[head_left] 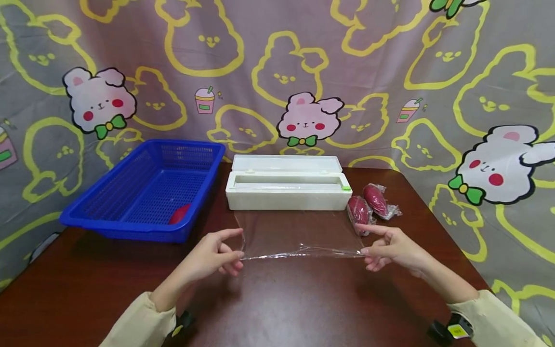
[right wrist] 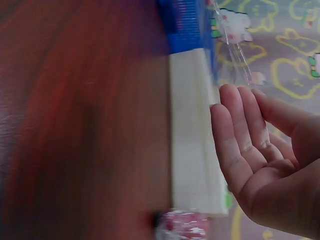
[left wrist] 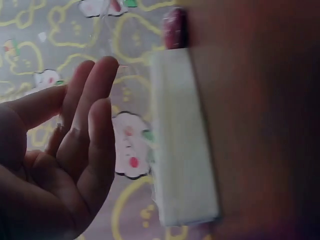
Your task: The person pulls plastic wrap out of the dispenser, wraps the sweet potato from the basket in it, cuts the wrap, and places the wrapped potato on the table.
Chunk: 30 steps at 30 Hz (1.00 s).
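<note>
Between my two hands a sheet of clear plastic wrap (head_left: 295,236) is stretched, running back to a white wrap dispenser box (head_left: 288,200) whose lid is raised. My left hand (head_left: 217,253) pinches the sheet's near left corner between thumb and fingers. At the near right corner my right hand (head_left: 392,248) pinches it too, index finger pointing toward the wrapped pieces. Two dark pink oval pieces in clear wrap lie right of the box: one (head_left: 360,212) close to its corner, the other (head_left: 375,198) farther back. In the right wrist view the wrap (right wrist: 240,55) shows beyond the fingertips.
A blue perforated plastic basket (head_left: 130,224) stands at the left of the brown table (head_left: 277,308), with a red item (head_left: 179,214) inside near its front right corner. Behind the table hangs a patterned curtain (head_left: 256,48).
</note>
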Each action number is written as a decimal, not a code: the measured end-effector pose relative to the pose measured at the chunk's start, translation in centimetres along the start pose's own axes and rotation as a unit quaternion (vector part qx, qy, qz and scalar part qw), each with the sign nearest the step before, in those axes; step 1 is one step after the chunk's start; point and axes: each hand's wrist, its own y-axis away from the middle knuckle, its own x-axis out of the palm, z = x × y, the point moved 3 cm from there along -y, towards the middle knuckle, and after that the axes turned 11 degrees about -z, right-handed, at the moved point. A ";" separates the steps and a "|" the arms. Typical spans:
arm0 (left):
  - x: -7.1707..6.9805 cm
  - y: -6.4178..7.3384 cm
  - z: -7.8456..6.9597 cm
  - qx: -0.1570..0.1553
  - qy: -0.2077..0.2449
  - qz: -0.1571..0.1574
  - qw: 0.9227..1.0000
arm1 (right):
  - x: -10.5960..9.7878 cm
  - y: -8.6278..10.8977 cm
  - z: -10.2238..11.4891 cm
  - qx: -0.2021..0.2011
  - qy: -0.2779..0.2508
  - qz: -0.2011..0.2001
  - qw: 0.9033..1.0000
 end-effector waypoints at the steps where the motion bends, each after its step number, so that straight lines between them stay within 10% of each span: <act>1: 0.1 0.2 0.4 -0.007 -0.004 0.005 1.000 | 0.2 -0.1 -0.5 0.005 -0.005 0.012 1.000; 12: 0.9 0.8 3.6 -0.055 -0.067 0.020 0.996 | 2.2 -1.0 -4.8 0.068 -0.025 0.075 0.995; 30: 1.3 -0.5 4.9 -0.104 -0.121 0.047 0.986 | 2.8 -2.2 -8.0 0.144 -0.037 0.063 0.987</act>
